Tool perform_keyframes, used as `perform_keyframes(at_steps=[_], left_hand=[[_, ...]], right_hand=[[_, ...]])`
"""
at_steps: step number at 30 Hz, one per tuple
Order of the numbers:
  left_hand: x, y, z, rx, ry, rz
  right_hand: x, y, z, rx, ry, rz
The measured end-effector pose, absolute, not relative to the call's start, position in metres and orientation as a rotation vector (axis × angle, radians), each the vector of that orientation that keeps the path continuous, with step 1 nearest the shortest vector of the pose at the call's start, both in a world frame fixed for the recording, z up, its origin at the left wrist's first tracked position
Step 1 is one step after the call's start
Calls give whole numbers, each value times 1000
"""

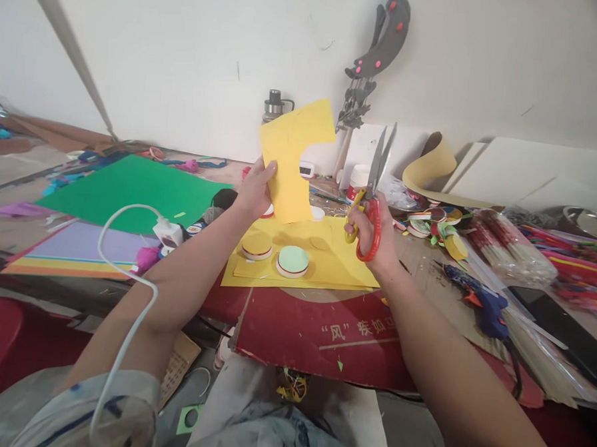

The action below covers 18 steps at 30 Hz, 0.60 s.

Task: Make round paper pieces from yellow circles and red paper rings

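Observation:
My left hand [255, 189] pinches the left edge of a sheet of yellow paper [292, 160], held up above the table with cut-outs along its right side. In my right hand [373, 231] is a pair of scissors [375, 187] with one red and one yellow handle loop. Its blades point up and stand slightly apart, clear of the paper. Below, on a stack of yellow sheets [336, 265], lie a round disc with a yellow top [257, 244] and another with a pale green top [292, 260].
A green sheet [140, 192] and a stack of coloured paper [71, 251] lie left, near a white cable [129, 208]. To the right are a blue glue gun [479, 300], a black phone [563, 331] and wrapped bundles of sticks [512, 245]. A bottle [273, 105] stands behind the paper.

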<state>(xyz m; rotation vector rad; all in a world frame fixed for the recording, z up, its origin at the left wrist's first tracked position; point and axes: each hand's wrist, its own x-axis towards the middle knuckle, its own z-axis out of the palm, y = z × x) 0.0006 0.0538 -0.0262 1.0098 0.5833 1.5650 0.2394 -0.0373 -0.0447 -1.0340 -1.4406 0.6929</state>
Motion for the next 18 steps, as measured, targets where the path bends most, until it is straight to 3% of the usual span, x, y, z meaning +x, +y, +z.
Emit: perform_keyframes(at_steps=[18], left_hand=[[6,43,-21,1045,569,1486]], right_hand=[[233,-53,-38,-1115,-1780,775]])
